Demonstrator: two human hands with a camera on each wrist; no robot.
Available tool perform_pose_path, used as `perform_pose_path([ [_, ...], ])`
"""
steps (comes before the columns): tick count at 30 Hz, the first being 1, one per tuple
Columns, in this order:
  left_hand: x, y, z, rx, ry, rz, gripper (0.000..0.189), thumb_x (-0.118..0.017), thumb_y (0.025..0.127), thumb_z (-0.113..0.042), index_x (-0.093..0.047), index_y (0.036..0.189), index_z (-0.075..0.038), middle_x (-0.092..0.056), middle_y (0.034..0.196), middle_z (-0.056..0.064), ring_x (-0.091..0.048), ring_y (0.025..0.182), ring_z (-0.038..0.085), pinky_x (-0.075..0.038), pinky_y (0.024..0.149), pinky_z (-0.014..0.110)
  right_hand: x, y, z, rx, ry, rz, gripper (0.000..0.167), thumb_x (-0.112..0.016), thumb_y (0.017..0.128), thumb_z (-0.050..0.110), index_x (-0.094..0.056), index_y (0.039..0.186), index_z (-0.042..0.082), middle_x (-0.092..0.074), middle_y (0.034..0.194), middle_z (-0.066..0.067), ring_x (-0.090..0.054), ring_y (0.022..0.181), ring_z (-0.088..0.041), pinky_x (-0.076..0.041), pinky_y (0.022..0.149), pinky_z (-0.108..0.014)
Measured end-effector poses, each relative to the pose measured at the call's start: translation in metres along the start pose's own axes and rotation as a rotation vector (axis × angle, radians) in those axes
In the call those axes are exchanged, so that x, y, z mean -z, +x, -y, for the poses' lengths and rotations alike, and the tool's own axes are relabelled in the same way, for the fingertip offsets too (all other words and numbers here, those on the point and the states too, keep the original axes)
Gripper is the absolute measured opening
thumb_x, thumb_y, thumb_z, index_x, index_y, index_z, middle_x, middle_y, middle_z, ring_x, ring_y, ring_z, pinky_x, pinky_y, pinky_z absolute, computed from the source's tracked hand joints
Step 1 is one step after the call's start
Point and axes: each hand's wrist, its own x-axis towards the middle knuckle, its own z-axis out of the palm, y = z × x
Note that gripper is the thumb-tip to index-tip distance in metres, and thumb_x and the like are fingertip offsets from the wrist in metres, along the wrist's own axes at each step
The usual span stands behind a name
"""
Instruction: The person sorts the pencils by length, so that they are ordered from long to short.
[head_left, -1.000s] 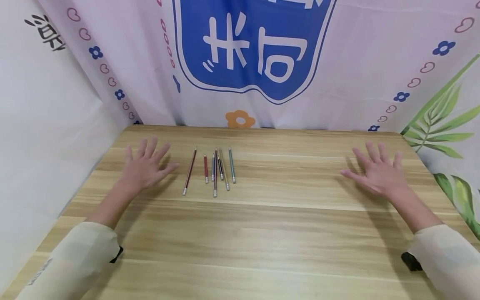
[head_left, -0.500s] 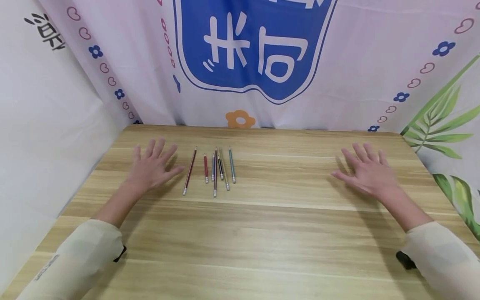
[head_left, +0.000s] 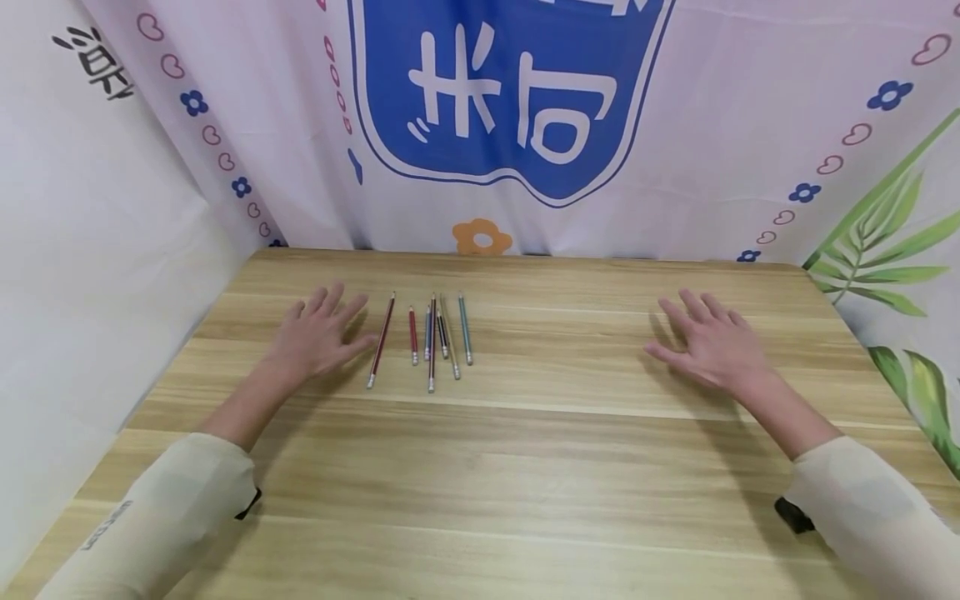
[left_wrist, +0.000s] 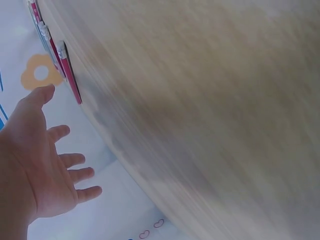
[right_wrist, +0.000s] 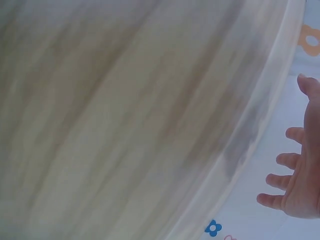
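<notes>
Several pencils lie on the wooden table left of its middle, eraser ends toward me. A long dark red pencil is leftmost, then a short red pencil, a close cluster with a long striped pencil in front, and a teal pencil at the right. My left hand hovers with spread fingers just left of the dark red pencil, thumb tip near it, holding nothing. Far to the right, my right hand is held over the table, fingers spread and nothing in it. Both wrist views show each palm bare.
The wooden table reaches back to a hanging pink-white cloth with a blue printed emblem. White cloth hangs at the left side, and leaf-printed fabric at the right.
Both hands have moved inward over the table, the left hand rightward toward the pencils and the right hand leftward. The pencils have stayed where they were.
</notes>
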Motion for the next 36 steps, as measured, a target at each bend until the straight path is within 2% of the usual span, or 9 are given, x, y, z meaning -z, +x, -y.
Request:
perform_pose_path([
  [8, -0.001, 0.004, -0.005, -0.023, -0.059, -0.041, 0.071, -0.052, 0.105, -0.049, -0.039, 0.157, -0.001, -0.038, 0.154, 0.037, -0.041, 0.137, 0.058, -0.041, 0.109, 0.075, 0.0, 0.006, 0.012, 0.022, 0.034, -0.027, 0.086, -0.048, 0.101, 0.065, -0.035, 0.16, 0.004, -0.029, 0.162, -0.031, -0.033, 0.143, -0.058, -0.035, 0.11, -0.078],
  [13, -0.002, 0.009, -0.009, -0.038, -0.15, -0.052, 0.063, -0.058, 0.105, -0.037, -0.045, 0.15, 0.005, -0.049, 0.144, 0.038, -0.048, 0.131, 0.056, -0.043, 0.109, 0.07, -0.001, 0.011, 0.017, 0.02, 0.068, -0.03, 0.084, -0.049, 0.102, 0.063, -0.038, 0.158, 0.002, -0.036, 0.158, -0.033, -0.038, 0.139, -0.059, -0.038, 0.109, -0.077],
  [15, -0.002, 0.011, -0.01, -0.032, -0.199, -0.049, 0.06, -0.061, 0.104, -0.033, -0.048, 0.148, 0.006, -0.051, 0.141, 0.038, -0.049, 0.13, 0.054, -0.043, 0.111, 0.069, -0.001, 0.012, 0.018, 0.018, 0.078, -0.036, 0.082, -0.05, 0.102, 0.061, -0.04, 0.156, 0.001, -0.038, 0.156, -0.033, -0.039, 0.138, -0.059, -0.038, 0.11, -0.076],
  [22, -0.005, 0.021, -0.013, -0.013, -0.454, -0.051, 0.049, -0.068, 0.1, -0.019, -0.057, 0.134, 0.014, -0.066, 0.113, 0.032, -0.065, 0.103, 0.043, -0.058, 0.093, 0.058, 0.002, 0.017, 0.03, 0.039, 0.113, -0.071, 0.071, -0.057, 0.103, 0.05, -0.049, 0.149, -0.003, -0.048, 0.149, -0.033, -0.045, 0.135, -0.055, -0.039, 0.114, -0.07],
  [25, -0.005, 0.024, -0.014, 0.003, -0.5, -0.041, 0.047, -0.07, 0.098, -0.016, -0.058, 0.131, 0.015, -0.068, 0.107, 0.028, -0.066, 0.095, 0.037, -0.06, 0.088, 0.054, 0.003, 0.02, 0.035, 0.043, 0.129, -0.077, 0.067, -0.059, 0.103, 0.046, -0.051, 0.147, -0.004, -0.05, 0.146, -0.034, -0.048, 0.133, -0.055, -0.042, 0.112, -0.069],
  [28, -0.006, 0.027, -0.016, 0.02, -0.522, -0.033, 0.046, -0.072, 0.097, -0.014, -0.058, 0.13, 0.015, -0.069, 0.099, 0.023, -0.065, 0.084, 0.03, -0.061, 0.077, 0.045, 0.002, 0.023, 0.04, 0.049, 0.146, -0.076, 0.065, -0.061, 0.102, 0.044, -0.052, 0.146, -0.004, -0.052, 0.145, -0.033, -0.051, 0.131, -0.054, -0.044, 0.11, -0.068],
  [31, -0.007, 0.028, -0.017, 0.036, -0.552, -0.032, 0.045, -0.073, 0.096, -0.012, -0.059, 0.128, 0.016, -0.068, 0.091, 0.019, -0.061, 0.075, 0.023, -0.057, 0.067, 0.035, 0.001, 0.026, 0.045, 0.053, 0.17, -0.074, 0.064, -0.064, 0.1, 0.042, -0.054, 0.144, -0.004, -0.054, 0.143, -0.033, -0.052, 0.13, -0.052, -0.045, 0.11, -0.067],
  [36, -0.006, 0.03, -0.019, 0.061, -0.601, -0.034, 0.044, -0.075, 0.094, -0.008, -0.059, 0.127, 0.016, -0.064, 0.084, 0.015, -0.056, 0.069, 0.019, -0.051, 0.06, 0.028, 0.0, 0.032, 0.052, 0.05, 0.277, -0.067, 0.062, -0.072, 0.097, 0.035, -0.056, 0.142, -0.004, -0.057, 0.141, -0.031, -0.054, 0.129, -0.049, -0.047, 0.109, -0.066],
])
